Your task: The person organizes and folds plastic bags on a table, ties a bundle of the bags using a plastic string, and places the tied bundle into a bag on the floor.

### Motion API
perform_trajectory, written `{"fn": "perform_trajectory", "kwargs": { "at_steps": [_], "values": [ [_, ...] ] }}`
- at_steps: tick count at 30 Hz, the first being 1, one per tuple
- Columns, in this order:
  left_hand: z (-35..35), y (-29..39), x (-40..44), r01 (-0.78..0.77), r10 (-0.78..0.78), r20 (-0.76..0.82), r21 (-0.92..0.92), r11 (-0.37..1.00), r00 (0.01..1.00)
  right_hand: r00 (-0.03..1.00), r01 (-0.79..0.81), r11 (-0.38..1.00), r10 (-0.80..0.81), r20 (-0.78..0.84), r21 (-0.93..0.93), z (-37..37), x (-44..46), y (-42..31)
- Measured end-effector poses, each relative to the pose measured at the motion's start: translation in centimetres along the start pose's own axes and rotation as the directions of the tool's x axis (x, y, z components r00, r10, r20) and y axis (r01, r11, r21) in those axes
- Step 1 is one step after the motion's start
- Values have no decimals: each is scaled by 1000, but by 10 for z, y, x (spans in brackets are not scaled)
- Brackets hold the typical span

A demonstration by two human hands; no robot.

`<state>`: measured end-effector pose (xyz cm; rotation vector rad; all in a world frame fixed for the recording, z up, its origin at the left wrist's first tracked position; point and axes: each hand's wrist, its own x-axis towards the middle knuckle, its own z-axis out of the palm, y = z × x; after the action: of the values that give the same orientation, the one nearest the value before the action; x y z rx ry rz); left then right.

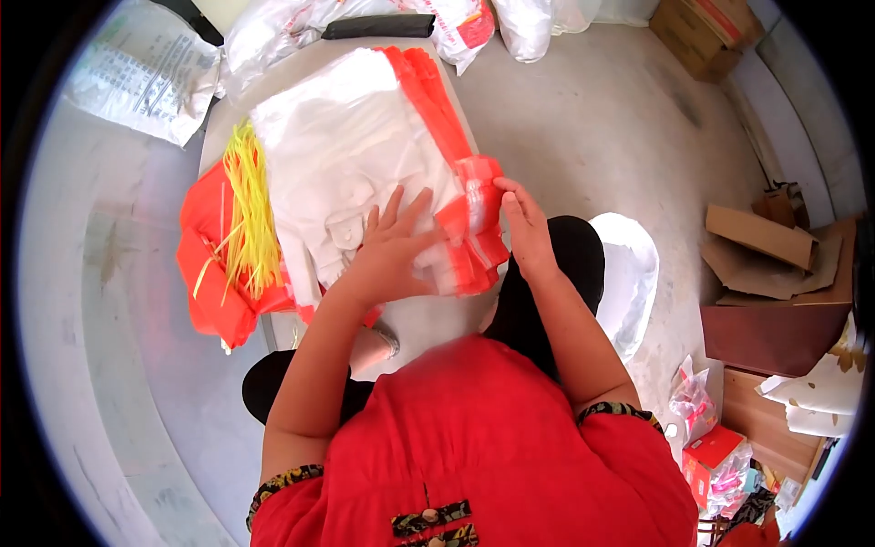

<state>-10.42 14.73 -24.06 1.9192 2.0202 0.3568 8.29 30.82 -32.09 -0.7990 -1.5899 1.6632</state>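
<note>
A stack of white plastic sheets or bags (328,128) with red edges (424,100) lies on a low table. My left hand (392,251) rests on the near part of the stack, fingers spread and slightly blurred. At the stack's right near corner, my right hand (529,223) has its thumb and fingertips together on the red and clear edge (483,205). A bundle of yellow strips (248,214) lies along the left side, on top of red material (205,246).
A black roll (378,26) and filled plastic bags (264,36) are at the table's far end. A white basin (629,273) stands right of my knee. Cardboard boxes (775,310) are at the right, another box (702,36) at the back right.
</note>
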Motion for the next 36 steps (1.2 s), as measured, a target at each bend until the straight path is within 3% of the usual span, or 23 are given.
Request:
{"fn": "perform_trajectory", "kwargs": {
  "at_steps": [4, 7, 11, 14, 16, 20, 23, 24, 26, 27, 29, 33, 36],
  "values": [
    [2, 6, -6, -49, 48, -43, -19, 999, 998, 980, 198, 980, -198, 15, -27, 8, 9, 1],
    [5, 3, -11, -60, 56, -74, -60, 996, 996, 964, 245, 962, -255, 75, 121, -6, 8, -23],
    [4, 3, -23, -88, 79, -87, -99, 991, 993, 957, 282, 959, -283, 62, 25, -7, 4, -40],
    [6, -2, -33, -89, 73, -111, -152, 984, 991, 972, 224, 974, -227, 63, 45, -2, 1, -36],
    [9, -9, -41, -86, 60, -143, -184, 979, 988, 961, 254, 967, -249, 123, -28, -4, 1, -33],
    [9, -28, -57, 42, -75, -349, -103, 994, 934, 950, 267, 952, -233, 208, -152, -10, 2, -38],
    [10, -62, -74, 232, -185, -566, 12, 973, 804, 967, 188, 908, -104, 233, -374, -5, 9, -40],
    [13, -75, -79, 306, -278, -602, -58, 950, 749, 965, 186, 885, -83, 247, -427, 0, 11, -42],
    [18, -96, -91, 434, -456, -650, -209, 876, 608, 960, 187, 828, -41, 276, -529, 13, 16, -45],
    [21, -106, -98, 491, -529, -580, -239, 838, 620, 952, 219, 777, -36, 305, -590, 18, 20, -32],
    [26, -106, -103, 500, -528, -528, -210, 840, 665, 933, 285, 656, -22, 360, -699, 28, 31, 6],
    [28, -110, -101, 500, -577, -441, -289, 816, 688, 940, 218, 779, -6, 340, -589, 58, 15, 3],
    [18, -110, -98, 521, -602, -373, -302, 799, 706, 936, -41, 955, 139, 323, -294, 50, 16, -12]
  ]
}}
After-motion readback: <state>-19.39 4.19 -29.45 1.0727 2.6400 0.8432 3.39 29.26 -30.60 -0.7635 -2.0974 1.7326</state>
